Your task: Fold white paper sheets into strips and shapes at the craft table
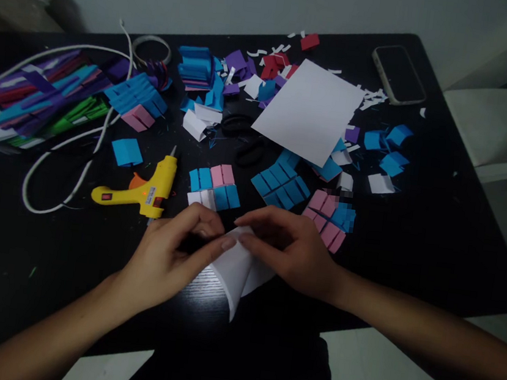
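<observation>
A white sheet of paper (235, 268), curled and partly folded over, is held close to the table's front edge. My left hand (179, 245) pinches its upper left part between thumb and fingers. On the other side, my right hand (290, 247) grips the paper near the same top point, thumb against it. Just beyond the hands lie a folded paper block in blue, pink and white (214, 186), a blue block (281, 182) and a pink and blue block (326, 220). The yellow glue gun (140, 191) rests left of my left hand.
A large white sheet (313, 111) covers part of black scissors (250, 137) and paper scraps. A white cable (97, 146) loops at the left beside bundled coloured strips (48, 91). A phone (398, 74) lies at the far right corner; blue pieces (393, 163) are scattered below it.
</observation>
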A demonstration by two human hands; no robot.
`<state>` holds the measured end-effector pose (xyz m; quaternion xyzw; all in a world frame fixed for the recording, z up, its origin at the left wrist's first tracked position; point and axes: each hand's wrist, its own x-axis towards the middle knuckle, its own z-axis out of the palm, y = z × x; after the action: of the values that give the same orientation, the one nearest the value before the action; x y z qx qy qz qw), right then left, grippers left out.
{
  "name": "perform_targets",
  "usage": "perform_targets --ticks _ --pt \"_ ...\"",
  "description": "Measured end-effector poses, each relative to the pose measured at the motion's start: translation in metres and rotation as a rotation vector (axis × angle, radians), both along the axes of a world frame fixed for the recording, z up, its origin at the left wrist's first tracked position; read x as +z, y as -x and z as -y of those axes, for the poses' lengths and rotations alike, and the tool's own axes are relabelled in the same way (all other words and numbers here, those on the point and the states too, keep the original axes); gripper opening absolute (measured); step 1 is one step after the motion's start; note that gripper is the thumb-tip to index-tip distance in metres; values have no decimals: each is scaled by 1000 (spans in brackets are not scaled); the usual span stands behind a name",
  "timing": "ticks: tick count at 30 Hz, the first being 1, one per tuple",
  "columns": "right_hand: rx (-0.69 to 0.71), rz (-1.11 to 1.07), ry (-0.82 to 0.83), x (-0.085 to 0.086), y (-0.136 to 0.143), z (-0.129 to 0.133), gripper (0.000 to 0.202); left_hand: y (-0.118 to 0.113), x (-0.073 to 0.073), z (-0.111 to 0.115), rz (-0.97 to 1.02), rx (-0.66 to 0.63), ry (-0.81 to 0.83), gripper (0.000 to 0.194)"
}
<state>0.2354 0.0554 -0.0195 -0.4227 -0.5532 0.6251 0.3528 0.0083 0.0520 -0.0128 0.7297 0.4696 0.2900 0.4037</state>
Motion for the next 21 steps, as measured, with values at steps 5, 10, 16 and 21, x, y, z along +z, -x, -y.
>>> perform_targets --ticks 5,10,16,21 --pt "-92 36 -4 -2 1 0 17 2 4 -1 -49 -1 6 16" --pt "-125 37 -24 -1 2 2 18 0 7 -2 -30 37 39 19" --pt "-145 53 -29 -2 1 2 19 0 8 -4 -71 92 86 23" --pt "-152 49 -34 -3 1 2 20 -1 9 -5 -57 81 120 20"
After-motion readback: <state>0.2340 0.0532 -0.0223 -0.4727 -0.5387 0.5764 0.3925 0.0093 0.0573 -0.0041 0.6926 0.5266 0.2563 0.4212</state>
